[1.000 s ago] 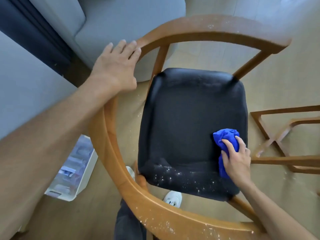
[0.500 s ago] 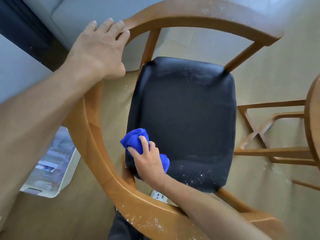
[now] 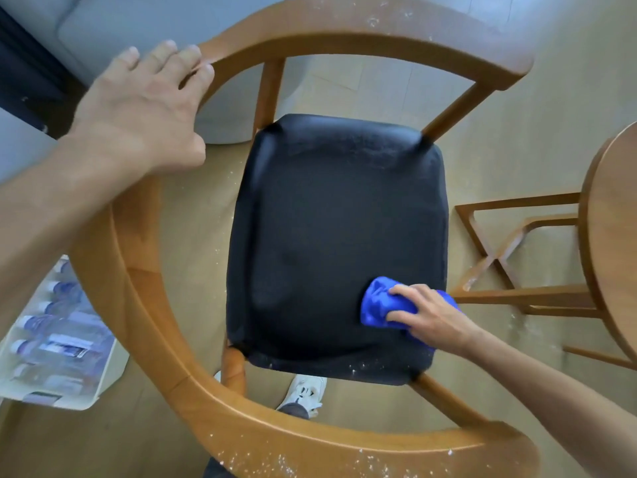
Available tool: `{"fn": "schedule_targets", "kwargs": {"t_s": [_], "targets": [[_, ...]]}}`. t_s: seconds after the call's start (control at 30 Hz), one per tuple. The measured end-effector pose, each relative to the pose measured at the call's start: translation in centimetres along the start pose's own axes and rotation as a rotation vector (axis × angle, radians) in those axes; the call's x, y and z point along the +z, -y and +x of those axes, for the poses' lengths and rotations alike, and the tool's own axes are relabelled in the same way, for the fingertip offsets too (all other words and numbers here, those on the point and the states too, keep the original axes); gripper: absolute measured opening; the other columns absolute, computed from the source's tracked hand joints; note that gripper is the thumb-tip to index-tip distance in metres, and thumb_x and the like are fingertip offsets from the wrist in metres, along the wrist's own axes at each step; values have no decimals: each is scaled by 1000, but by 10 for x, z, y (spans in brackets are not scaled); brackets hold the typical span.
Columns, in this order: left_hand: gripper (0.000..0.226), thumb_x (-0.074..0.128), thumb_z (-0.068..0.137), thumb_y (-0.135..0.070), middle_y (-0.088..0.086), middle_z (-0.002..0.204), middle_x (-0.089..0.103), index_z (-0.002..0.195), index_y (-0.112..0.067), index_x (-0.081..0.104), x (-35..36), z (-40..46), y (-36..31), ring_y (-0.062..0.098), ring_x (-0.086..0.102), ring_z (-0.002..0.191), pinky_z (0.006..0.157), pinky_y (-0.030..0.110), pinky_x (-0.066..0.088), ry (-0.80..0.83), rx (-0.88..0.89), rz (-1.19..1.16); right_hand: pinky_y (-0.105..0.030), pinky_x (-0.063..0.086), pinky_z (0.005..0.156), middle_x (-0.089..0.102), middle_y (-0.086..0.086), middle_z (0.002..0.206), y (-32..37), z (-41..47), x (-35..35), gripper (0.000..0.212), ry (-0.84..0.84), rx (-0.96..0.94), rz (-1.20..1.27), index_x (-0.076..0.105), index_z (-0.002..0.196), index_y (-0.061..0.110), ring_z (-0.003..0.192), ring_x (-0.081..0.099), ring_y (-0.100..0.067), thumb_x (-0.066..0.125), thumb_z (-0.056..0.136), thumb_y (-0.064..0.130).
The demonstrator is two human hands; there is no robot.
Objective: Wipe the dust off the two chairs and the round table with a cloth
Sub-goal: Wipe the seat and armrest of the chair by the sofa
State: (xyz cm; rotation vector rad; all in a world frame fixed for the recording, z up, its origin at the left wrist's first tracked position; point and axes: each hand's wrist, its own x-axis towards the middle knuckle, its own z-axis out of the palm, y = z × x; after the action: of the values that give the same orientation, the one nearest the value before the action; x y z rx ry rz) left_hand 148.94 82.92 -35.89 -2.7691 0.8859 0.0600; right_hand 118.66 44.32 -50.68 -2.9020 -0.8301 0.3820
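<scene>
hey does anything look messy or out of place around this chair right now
Yes. White dust specks lie on the chair's wooden armrest, along the black seat's near edge and scattered over the floor by the round table. The right hand presses a blue cloth on the seat.

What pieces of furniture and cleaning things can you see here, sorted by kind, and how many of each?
Chairs: 1, the wooden chair with a black seat
Tables: 1, the round table at the right edge
Sofas: 1, the grey sofa
Cloths: 1, the blue cloth in the right hand
Total: 4
</scene>
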Motion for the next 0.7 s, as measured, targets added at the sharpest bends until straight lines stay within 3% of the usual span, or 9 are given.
{"fn": "schedule_targets", "kwargs": {"t_s": [0.1, 0.2, 0.4, 0.57, 0.63, 0.7], "targets": [[73, 54, 81, -24, 18, 155, 23, 146, -7, 24, 2, -1, 0, 35, 20, 143, 112, 54, 24, -1, 3, -3, -47, 53, 68, 41, -13, 131, 2, -8, 0, 55, -49, 243, 45, 52, 108, 27, 91, 54, -38, 74, 66, -1], [74, 54, 83, -24, 18, 156, 21, 148, -7, 22, 2, -3, -1, 35, 17, 144, 115, 53, 21, -4, -2, -13, -44, 52, 72, 41, -15, 129, 43, 22, 10, 53, -125, 268, 109, 54, 109, 25, 91, 53, -39, 73, 67, 0], [75, 55, 83, -24, 17, 156, 21, 148, -8, 22, 0, -3, -2, 35, 18, 144, 115, 53, 21, 6, -11, -16, -36, 40, 63, 45, -13, 126, 139, 137, 19, 35, -136, 25, 176, 64, 100, 27, 79, 47, -30, 51, 74, 6], [73, 56, 83, -22, 17, 156, 22, 147, -7, 24, -1, -3, -3, 35, 19, 144, 115, 53, 21, -4, -14, -25, -34, 33, 64, 46, -7, 130, 170, 156, 8, 29, -18, -129, 119, 63, 98, 28, 85, 47, -29, 43, 80, 18], [73, 57, 83, -21, 17, 155, 23, 147, -7, 24, -1, -3, -2, 35, 19, 144, 114, 54, 21, -4, -19, -29, -34, 36, 65, 45, -3, 132, 167, 147, 8, 25, 41, -267, 113, 63, 100, 30, 90, 48, -29, 55, 79, 18], [73, 57, 83, -21, 18, 155, 23, 147, -7, 25, -1, -3, -3, 35, 20, 144, 114, 53, 22, -5, -17, -28, -34, 39, 67, 40, 1, 134, 166, 135, 7, 37, 129, -377, 98, 62, 105, 34, 96, 48, -28, 69, 71, 19]]}}
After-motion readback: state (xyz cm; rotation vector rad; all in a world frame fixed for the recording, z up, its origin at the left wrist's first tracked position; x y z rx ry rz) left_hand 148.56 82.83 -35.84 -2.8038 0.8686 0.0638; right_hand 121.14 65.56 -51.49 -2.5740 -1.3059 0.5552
